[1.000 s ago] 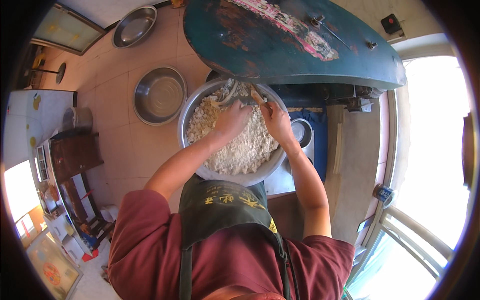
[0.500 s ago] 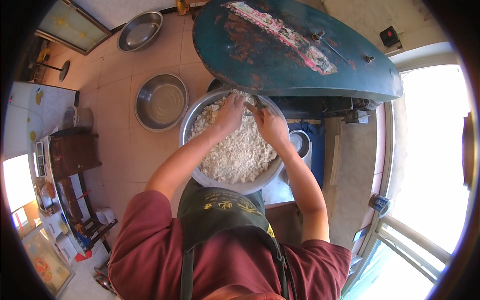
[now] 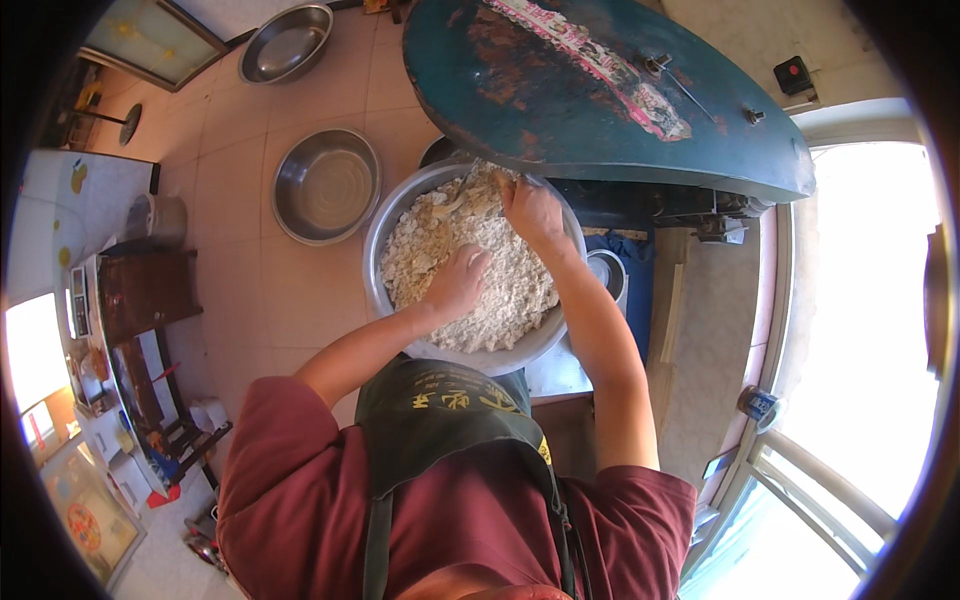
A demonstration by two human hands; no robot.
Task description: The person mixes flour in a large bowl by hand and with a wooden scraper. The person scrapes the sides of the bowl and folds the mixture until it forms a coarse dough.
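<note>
A large round metal basin [image 3: 374, 262] in front of my apron holds a heap of pale, crumbly flour dough [image 3: 500, 300], with loose flour and lumps in it. My left hand [image 3: 462, 284] rests low in the middle of the heap, its thumb side up and its fingertips sunk in the crumbs. At the far right of the basin, my right hand [image 3: 534, 212] is closed with bent fingers against the dough near the rim. Whatever lies under those fingers is hidden.
A big green machine cover [image 3: 600, 110] with worn paint overhangs the basin's far side. Two metal bowls stand on the tiled floor, one nearer [image 3: 326, 188] and one farther [image 3: 287, 45]. A small metal pot [image 3: 607, 272] sits right of the basin. A dark wooden cabinet [image 3: 150, 300] is at left.
My left hand has come back from the far side to the middle of the dough, away from my right hand. The right hand has shifted slightly farther away, staying near the far rim.
</note>
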